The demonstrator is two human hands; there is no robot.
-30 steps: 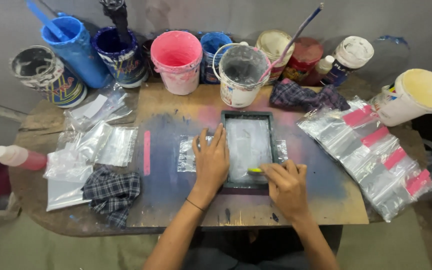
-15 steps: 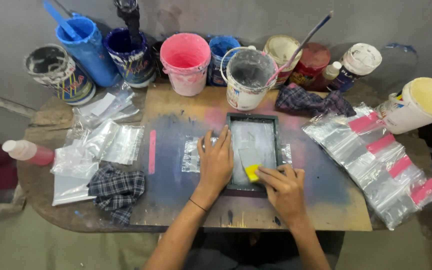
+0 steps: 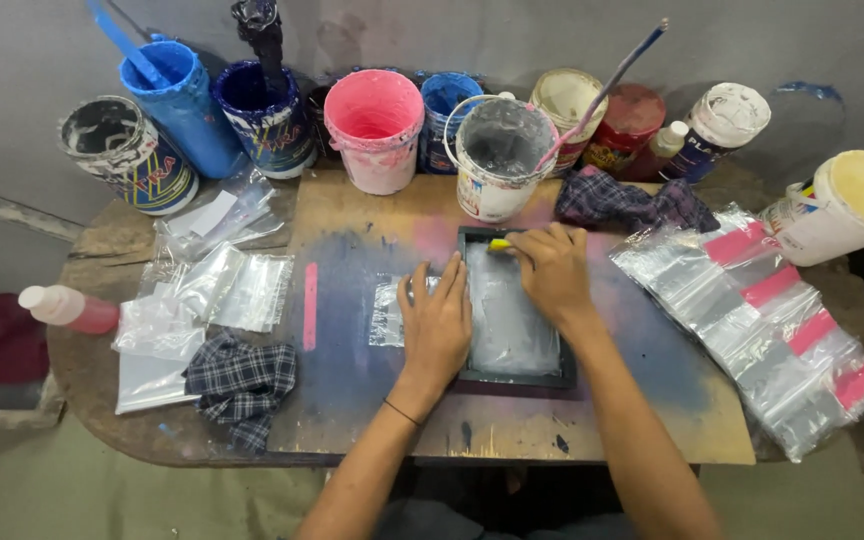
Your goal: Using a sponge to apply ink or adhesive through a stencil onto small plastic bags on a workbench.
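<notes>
The right hand [image 3: 550,272] now sits at the far end of the dark frame [image 3: 512,375], up from the near end a moment ago, fingers pinched on a small yellow scraper [image 3: 500,244] — one pass across the screen looks done. The left hand [image 3: 437,322] presses flat, fingers spread, on the frame's left edge, over a clear bag [image 3: 388,312] on the counter [image 3: 372,410]. What lies under the screen is hidden.
</notes>
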